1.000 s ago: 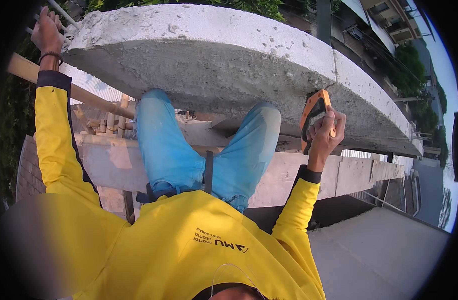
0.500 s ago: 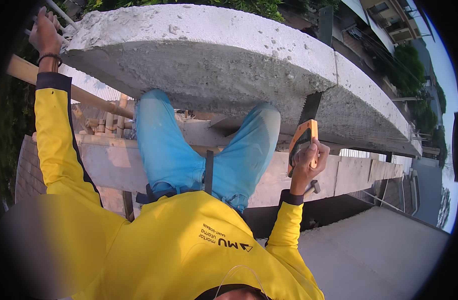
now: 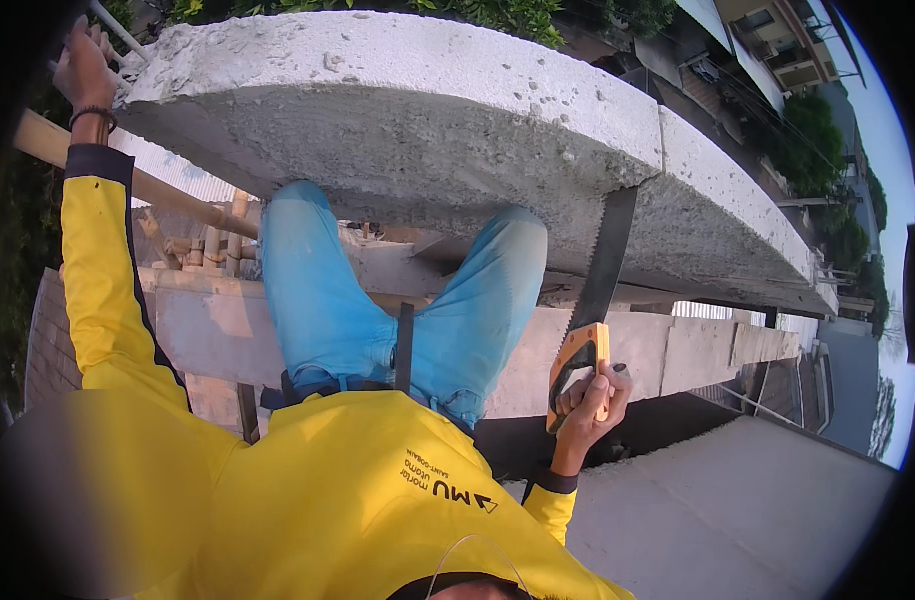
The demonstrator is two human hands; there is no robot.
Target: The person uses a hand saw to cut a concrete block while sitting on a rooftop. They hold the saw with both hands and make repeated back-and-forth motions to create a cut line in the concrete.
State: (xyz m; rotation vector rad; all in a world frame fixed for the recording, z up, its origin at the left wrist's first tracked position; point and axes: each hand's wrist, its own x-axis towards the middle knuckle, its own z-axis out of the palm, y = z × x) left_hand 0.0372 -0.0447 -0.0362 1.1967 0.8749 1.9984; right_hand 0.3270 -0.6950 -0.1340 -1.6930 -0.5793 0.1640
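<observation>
My right hand is closed round the orange and black handle of a handsaw. Its toothed blade runs up into a narrow cut across a thick, pale, rough-faced slab; the tip is out of sight behind or within the slab. A long length of blade shows between the handle and the slab's near face. At the far left end of the slab, my left hand grips a pale bar, its fingers partly hidden. My knees press up against the slab's underside.
A bamboo pole passes under my left arm, with more lashed bamboo below. Behind my legs runs a lower pale ledge. To the right lies a grey flat surface. Roofs and trees stand beyond the slab, well below.
My right hand has drawn the saw back toward my body, so more blade shows below the slab. My left hand stays at the bar.
</observation>
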